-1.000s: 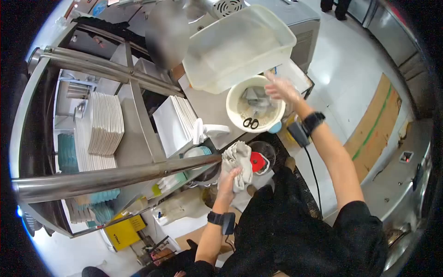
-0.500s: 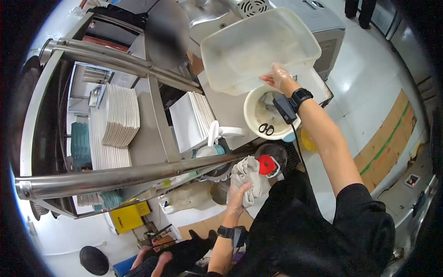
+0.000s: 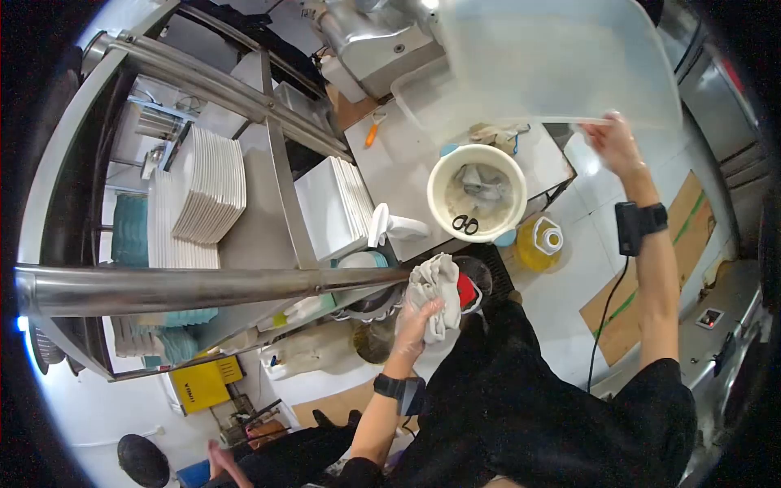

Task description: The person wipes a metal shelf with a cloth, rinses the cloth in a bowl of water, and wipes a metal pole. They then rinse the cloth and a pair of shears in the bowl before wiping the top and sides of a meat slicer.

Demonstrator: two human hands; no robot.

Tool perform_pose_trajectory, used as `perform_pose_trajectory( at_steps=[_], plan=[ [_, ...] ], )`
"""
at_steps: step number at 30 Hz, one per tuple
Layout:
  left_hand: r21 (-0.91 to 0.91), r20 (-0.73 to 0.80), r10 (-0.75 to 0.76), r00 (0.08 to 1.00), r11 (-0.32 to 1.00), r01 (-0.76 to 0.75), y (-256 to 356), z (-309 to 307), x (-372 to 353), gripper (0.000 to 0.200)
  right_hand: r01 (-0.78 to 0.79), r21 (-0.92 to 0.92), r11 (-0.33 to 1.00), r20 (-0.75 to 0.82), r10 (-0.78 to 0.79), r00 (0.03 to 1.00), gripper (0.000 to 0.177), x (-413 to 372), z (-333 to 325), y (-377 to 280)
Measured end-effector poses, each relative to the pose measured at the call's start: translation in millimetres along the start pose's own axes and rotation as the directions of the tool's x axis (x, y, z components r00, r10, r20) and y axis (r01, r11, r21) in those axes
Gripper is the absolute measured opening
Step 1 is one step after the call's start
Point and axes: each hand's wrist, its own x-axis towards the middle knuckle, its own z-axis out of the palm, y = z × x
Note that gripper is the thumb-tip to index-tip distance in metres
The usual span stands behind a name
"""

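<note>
A large translucent plastic bin [image 3: 561,65] is tilted up at the top right, with my right hand [image 3: 616,146] closed on its lower edge. The hand wears a clear glove. My left hand [image 3: 419,320], gloved too, grips a bunched pale cloth [image 3: 437,285] beside the shelf rail. Between the hands stands a cream bucket [image 3: 435,199] with a grey cloth [image 3: 482,185] in cloudy water. Black-handled scissors [image 3: 465,224] rest inside it, the blades hard to see.
A steel rack rail [image 3: 203,290] runs close by my left hand, with stacked white plates [image 3: 215,179] behind it. A yellow-liquid jug [image 3: 538,244] stands on the floor. An orange-handled tool [image 3: 373,132] lies on the worktop. Another person's hand [image 3: 224,464] shows at lower left.
My right hand has swung the bin up and to the right, away from the bucket, uncovering the worktop and another clear container. My left hand keeps hold of the cloth, nearly in place.
</note>
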Motion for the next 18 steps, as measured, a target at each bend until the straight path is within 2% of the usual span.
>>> perform_pose_trajectory(
  at_steps=[3,5,6,8,9,11,12,14,15,18],
  plan=[
    [-0.04,0.045,-0.049,0.998,0.998,0.051,11.3,11.2,0.8,0.066,0.06,-0.024,0.998,-0.055,-0.062,0.997,0.049,-3.0,-58.4,-10.1],
    [-0.037,0.089,-0.031,0.996,0.999,0.034,8.2,15.2,8.4,0.067,0.146,-0.054,0.988,-0.132,-0.152,0.98,0.045,-20.0,-73.7,-10.4],
    [-0.032,0.121,-0.016,0.993,0.999,0.02,7.0,16.7,10.1,0.067,0.145,-0.057,0.988,-0.138,-0.151,0.979,0.045,-20.7,-88.2,-7.4],
    [-0.012,0.135,-0.036,0.99,0.999,0.038,10.4,24.6,18.0,0.066,0.133,-0.128,0.983,-0.041,-0.139,0.989,0.048,-17.5,-130.6,3.9],
    [0.008,0.144,-0.054,0.988,0.999,0.053,8.6,27.7,19.1,0.065,0.122,-0.13,0.984,-0.052,-0.13,0.99,0.048,-26.1,-136.8,11.1],
    [0.009,0.157,-0.055,0.986,0.999,0.054,-16.3,23.8,43.3,0.062,0.125,-0.178,0.976,-0.188,-0.158,0.969,0.054,-41.0,-140.9,22.1],
    [-0.057,0.153,-0.102,0.983,0.992,0.112,-19.6,25.8,54.0,0.062,0.124,-0.178,0.976,-0.19,-0.158,0.969,0.054,-45.3,-143.6,27.9],
    [-0.152,0.193,-0.181,0.964,0.965,0.212,-22.4,30.8,72.9,0.066,0.121,-0.114,0.986,-0.328,-0.152,0.932,0.058,-51.8,-150.2,46.9],
    [-0.159,0.202,-0.192,0.96,0.961,0.226,-19.9,32.3,78.0,0.065,0.107,-0.149,0.983,-0.277,-0.146,0.95,0.056,-66.9,-147.2,48.8],
    [-0.221,0.167,-0.183,0.969,0.951,0.218,-12.2,31.4,84.6,0.054,0.038,-0.169,0.985,-0.264,-0.083,0.961,0.051,-77.5,-174.6,68.0]
  ],
)
